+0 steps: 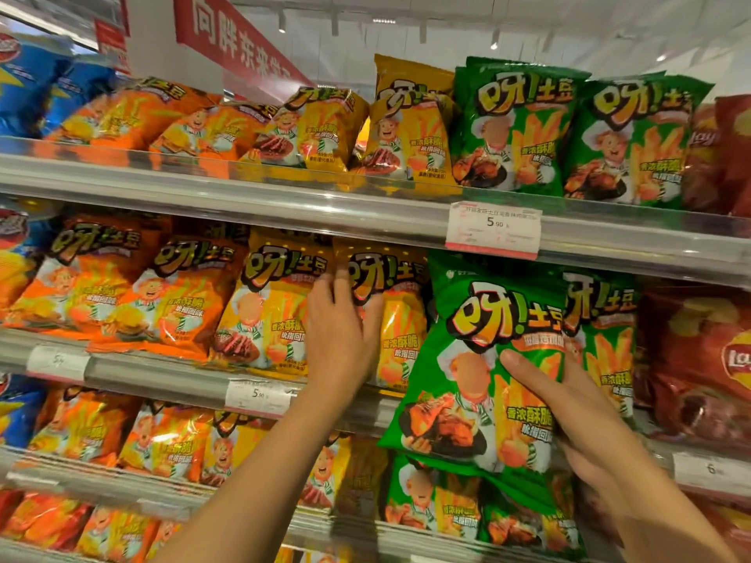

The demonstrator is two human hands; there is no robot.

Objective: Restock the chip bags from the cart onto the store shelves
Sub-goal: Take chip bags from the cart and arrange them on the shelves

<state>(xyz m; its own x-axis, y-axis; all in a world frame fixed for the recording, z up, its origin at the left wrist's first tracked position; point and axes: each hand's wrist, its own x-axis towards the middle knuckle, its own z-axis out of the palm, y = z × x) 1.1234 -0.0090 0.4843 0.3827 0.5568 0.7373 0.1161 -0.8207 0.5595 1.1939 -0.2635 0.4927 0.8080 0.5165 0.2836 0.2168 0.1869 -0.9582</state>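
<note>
Right hand [569, 404] pinches green bag [479, 371] tilted before middle shelf [134, 369], left hand [345, 319] spread flat against yellow bag [390, 314]; crowded slot could crumple bag or topple neighbours.

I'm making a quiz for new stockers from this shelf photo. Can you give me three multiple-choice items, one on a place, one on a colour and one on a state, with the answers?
1. Where does the left hand rest?
A. on a yellow bag on the middle shelf
B. on a price tag
C. on a blue bag

2. What colour is the bag in the right hand?
A. red
B. green
C. orange

3. How is that bag held?
A. lying flat on the shelf
B. gripped in front of the shelf
C. hanging from a hook

Answers:
1 A, fingers lie flat on the yellow bag.
2 B, the green bag shows plainly.
3 B, the thumb presses its front, clear of the middle shelf.
</note>
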